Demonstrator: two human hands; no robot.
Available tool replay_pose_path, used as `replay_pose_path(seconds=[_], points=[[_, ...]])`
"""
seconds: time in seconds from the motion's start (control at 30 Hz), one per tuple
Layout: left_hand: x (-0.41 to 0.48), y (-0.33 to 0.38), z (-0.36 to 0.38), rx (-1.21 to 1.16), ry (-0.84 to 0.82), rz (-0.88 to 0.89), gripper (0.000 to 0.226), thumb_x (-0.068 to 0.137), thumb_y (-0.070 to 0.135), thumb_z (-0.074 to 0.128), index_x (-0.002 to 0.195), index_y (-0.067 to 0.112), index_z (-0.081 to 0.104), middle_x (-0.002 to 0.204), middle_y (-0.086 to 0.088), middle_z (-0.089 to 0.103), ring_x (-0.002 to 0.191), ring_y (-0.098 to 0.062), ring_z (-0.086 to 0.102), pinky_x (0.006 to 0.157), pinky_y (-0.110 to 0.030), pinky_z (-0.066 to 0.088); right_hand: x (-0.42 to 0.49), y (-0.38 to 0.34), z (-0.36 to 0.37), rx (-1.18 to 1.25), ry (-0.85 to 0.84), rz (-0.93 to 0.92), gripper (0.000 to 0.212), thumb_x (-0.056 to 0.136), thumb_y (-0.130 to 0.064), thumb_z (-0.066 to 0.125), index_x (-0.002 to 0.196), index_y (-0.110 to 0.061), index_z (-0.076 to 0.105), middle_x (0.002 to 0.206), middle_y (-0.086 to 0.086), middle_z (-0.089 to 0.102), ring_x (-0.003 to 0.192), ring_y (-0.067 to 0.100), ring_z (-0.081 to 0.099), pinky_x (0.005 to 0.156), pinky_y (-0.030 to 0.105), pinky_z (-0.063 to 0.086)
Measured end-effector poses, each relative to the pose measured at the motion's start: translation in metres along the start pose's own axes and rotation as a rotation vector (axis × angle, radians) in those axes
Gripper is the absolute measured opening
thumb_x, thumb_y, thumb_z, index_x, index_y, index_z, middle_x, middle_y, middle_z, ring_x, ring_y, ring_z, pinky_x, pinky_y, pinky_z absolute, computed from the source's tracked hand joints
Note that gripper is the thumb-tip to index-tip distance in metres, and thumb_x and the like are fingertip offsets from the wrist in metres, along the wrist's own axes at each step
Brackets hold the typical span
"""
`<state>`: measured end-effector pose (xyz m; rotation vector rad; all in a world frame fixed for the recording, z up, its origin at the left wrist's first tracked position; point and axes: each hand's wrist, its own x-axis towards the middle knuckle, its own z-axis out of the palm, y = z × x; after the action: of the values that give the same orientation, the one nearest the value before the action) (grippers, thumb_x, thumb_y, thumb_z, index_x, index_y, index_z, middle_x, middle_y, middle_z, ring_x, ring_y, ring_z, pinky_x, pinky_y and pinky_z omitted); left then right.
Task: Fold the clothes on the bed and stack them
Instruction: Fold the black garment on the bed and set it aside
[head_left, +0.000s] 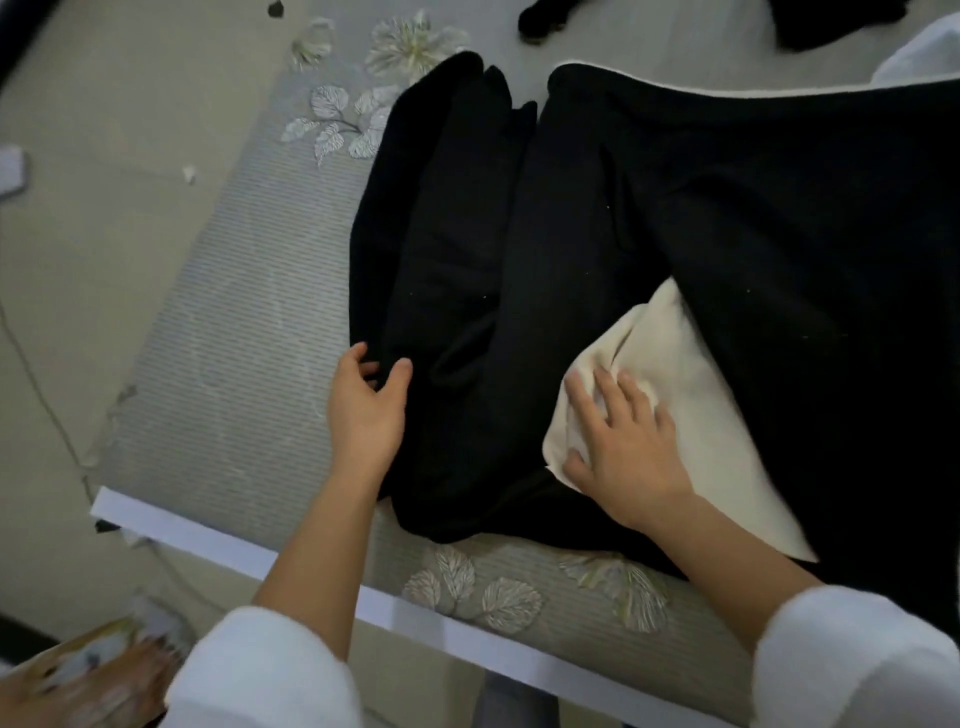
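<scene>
Here, a large black garment (519, 260) lies spread over the near right part of the bed (234, 312), its bunched left folds reaching towards the bed's middle and its far hem showing a thin pale edge. The left hand (366, 410) is at the garment's near left border, thumb and fingers (358, 353) curled in, pinching a fold of the black fabric between them. The right hand (623, 447) rests palm down on a cream cloth (691, 395) that lies on top of the black garment near the bed's near edge; its fingers are straight and spread, pressing the cloth flat. I cannot tell whether the cream cloth is a lining of the garment or a separate piece. Both arms wear white sleeves (270, 670) pushed up the forearms. The bed's cover is grey and ribbed, with embroidered leaves along the near edge and at the far left, and a white rail (234, 551) runs along the near side. More black clothes (540, 18) lie at the bed's far edge. At the lower left, off the bed, a printed carton (88, 670) is too blurred for any writing to be read.
</scene>
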<state>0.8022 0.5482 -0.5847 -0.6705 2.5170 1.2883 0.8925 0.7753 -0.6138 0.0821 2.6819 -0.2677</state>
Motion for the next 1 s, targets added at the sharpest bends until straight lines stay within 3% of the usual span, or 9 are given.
replay_pose_path(seconds=[0.13, 0.2, 0.3, 0.37, 0.43, 0.53, 0.67, 0.8, 1.0], points=[[0.021, 0.028, 0.008, -0.037, -0.103, 0.055, 0.055, 0.087, 0.039, 0.065, 0.134, 0.017, 0.048, 0.124, -0.001, 0.060, 0.112, -0.015, 0.058, 0.097, -0.034, 0.048, 0.011, 0.001, -0.019, -0.005, -0.003, 0.027, 0.077, 0.078, -0.056, 0.056, 0.142, -0.031, 0.019, 0.139, 0.006, 0.030, 0.122, 0.030, 0.031, 0.090, 0.043, 0.043], [0.026, 0.041, 0.007, -0.096, -0.117, 0.090, 0.026, 0.089, 0.037, 0.063, 0.106, 0.018, 0.063, 0.101, 0.003, 0.067, 0.095, -0.010, 0.064, 0.084, -0.027, 0.052, 0.018, 0.003, -0.027, 0.021, -0.030, 0.028, 0.077, 0.076, -0.057, 0.061, 0.138, -0.034, 0.022, 0.134, 0.004, 0.032, 0.119, 0.028, 0.031, 0.089, 0.040, 0.046], [0.021, 0.056, -0.014, -0.267, 0.124, 0.263, 0.016, 0.095, 0.032, 0.055, 0.083, 0.023, 0.059, 0.082, 0.009, 0.063, 0.071, 0.003, 0.057, 0.068, -0.014, 0.046, 0.024, 0.005, -0.034, 0.063, -0.077, 0.040, 0.077, 0.074, -0.055, 0.067, 0.135, -0.036, 0.025, 0.131, 0.002, 0.032, 0.118, 0.027, 0.031, 0.093, 0.039, 0.046], [0.016, 0.050, -0.036, -0.423, 0.344, 0.308, 0.011, 0.097, 0.032, 0.051, 0.092, 0.026, 0.059, 0.092, 0.008, 0.064, 0.084, 0.000, 0.060, 0.079, -0.018, 0.048, 0.026, 0.003, -0.037, 0.080, -0.102, 0.055, 0.077, 0.074, -0.054, 0.068, 0.135, -0.036, 0.025, 0.131, 0.002, 0.032, 0.118, 0.027, 0.031, 0.095, 0.039, 0.044], [0.012, 0.033, -0.056, -0.724, 0.411, 0.097, 0.013, 0.097, 0.029, 0.050, 0.100, 0.023, 0.062, 0.104, 0.003, 0.067, 0.098, -0.009, 0.064, 0.086, -0.024, 0.052, 0.027, 0.000, -0.040, 0.084, -0.125, 0.066, 0.077, 0.074, -0.052, 0.069, 0.134, -0.035, 0.026, 0.131, 0.003, 0.031, 0.117, 0.027, 0.031, 0.095, 0.039, 0.044], [0.014, 0.004, -0.073, -1.054, 0.050, -0.339, 0.016, 0.093, 0.028, 0.051, 0.090, 0.022, 0.065, 0.092, 0.003, 0.072, 0.101, -0.016, 0.064, 0.076, -0.029, 0.056, 0.030, -0.004, -0.043, 0.071, -0.170, 0.084, 0.076, 0.073, -0.051, 0.070, 0.133, -0.033, 0.025, 0.130, 0.004, 0.030, 0.116, 0.027, 0.031, 0.097, 0.038, 0.042], [0.032, 0.003, -0.079, -1.050, -0.249, -0.450, 0.038, 0.084, 0.045, 0.054, 0.106, 0.018, 0.069, 0.113, -0.006, 0.070, 0.107, -0.022, 0.065, 0.092, -0.034, 0.050, 0.036, -0.008, -0.047, 0.039, -0.221, 0.099, 0.079, 0.073, -0.051, 0.071, 0.134, -0.030, 0.025, 0.131, 0.006, 0.029, 0.117, 0.028, 0.031, 0.099, 0.037, 0.039], [0.051, 0.041, -0.081, -0.924, -0.340, -0.353, 0.031, 0.081, 0.038, 0.055, 0.079, 0.019, 0.079, 0.090, -0.003, 0.075, 0.083, -0.017, 0.072, 0.071, -0.029, 0.059, 0.041, -0.009, -0.051, 0.033, -0.261, 0.109, 0.082, 0.072, -0.051, 0.073, 0.135, -0.030, 0.024, 0.133, 0.006, 0.028, 0.119, 0.028, 0.031, 0.099, 0.037, 0.040], [0.052, 0.116, -0.067, -0.865, -0.055, 0.031, 0.006, 0.084, 0.016, 0.060, 0.080, 0.016, 0.064, 0.077, 0.000, 0.068, 0.078, -0.013, 0.065, 0.070, -0.026, 0.052, 0.044, -0.003, -0.050, 0.065, -0.236, 0.081, 0.076, 0.071, -0.051, 0.073, 0.128, -0.033, 0.027, 0.127, 0.003, 0.029, 0.117, 0.026, 0.031, 0.094, 0.036, 0.043]])
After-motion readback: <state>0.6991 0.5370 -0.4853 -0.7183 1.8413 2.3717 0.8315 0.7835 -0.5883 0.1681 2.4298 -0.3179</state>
